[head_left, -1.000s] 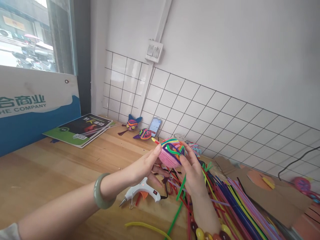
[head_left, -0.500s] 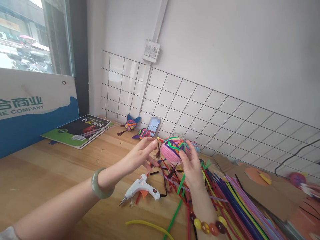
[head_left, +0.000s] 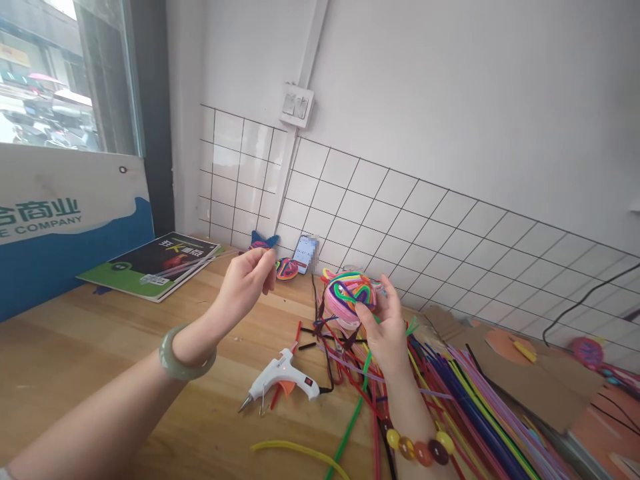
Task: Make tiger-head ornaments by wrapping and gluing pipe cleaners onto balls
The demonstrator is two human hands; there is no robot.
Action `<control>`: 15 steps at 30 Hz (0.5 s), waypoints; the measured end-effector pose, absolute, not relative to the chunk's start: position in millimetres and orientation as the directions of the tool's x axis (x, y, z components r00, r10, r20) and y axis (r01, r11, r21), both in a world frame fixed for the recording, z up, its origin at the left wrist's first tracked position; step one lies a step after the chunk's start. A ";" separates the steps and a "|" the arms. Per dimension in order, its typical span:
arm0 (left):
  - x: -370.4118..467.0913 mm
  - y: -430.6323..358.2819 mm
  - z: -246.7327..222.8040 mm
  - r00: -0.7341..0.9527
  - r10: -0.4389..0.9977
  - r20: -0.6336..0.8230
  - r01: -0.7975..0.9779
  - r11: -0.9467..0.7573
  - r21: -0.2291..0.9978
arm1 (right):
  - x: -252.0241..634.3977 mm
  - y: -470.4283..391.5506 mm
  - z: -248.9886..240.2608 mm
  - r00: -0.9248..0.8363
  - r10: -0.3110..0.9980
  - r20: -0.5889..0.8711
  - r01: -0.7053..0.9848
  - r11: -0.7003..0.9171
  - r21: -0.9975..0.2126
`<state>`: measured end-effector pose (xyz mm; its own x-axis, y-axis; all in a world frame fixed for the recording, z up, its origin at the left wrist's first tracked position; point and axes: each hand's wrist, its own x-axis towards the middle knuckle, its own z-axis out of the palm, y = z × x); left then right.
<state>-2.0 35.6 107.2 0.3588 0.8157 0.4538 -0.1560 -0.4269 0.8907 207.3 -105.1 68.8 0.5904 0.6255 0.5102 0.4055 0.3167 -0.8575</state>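
Observation:
My right hand (head_left: 387, 327) grips a rounded pipe-cleaner ornament (head_left: 346, 303), pink on its lower side with green, purple and orange strands curling over the top. Dark tassels hang beneath it. Apart from it on the left, my left hand (head_left: 249, 279) is raised above the table with its fingers curled together; what they pinch, if anything, does not show. Below and between my hands a white hot glue gun (head_left: 285, 375) lies on the table, its red light lit and its nozzle pointing lower left.
Loose pipe cleaners (head_left: 480, 407) spread across the right side, beside cardboard (head_left: 537, 380). Behind my left hand are two finished-looking ornaments, one a striped piece (head_left: 287, 269), and a phone (head_left: 304, 255) leaning on the wall grid. A magazine (head_left: 150, 267) lies at the back left.
My left hand has moved left and up, away from the ornament, and its fingers have closed. My right hand still holds the ornament in nearly the same place.

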 end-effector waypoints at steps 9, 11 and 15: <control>0.5 32.3 109.5 0.387 0.797 0.463 -0.170 -0.431 0.886 | 196.5 -107.8 67.1 0.541 0.574 0.615 0.535 0.330 -0.778; 1.1 30.7 109.4 0.351 0.796 0.492 -0.131 -0.479 0.868 | 195.1 -108.9 67.0 0.510 0.585 0.631 0.554 0.339 -0.761; 0.1 26.1 109.8 0.345 0.783 0.517 -0.042 -0.538 0.842 | 194.2 -108.9 65.5 0.464 0.589 0.661 0.595 0.346 -0.726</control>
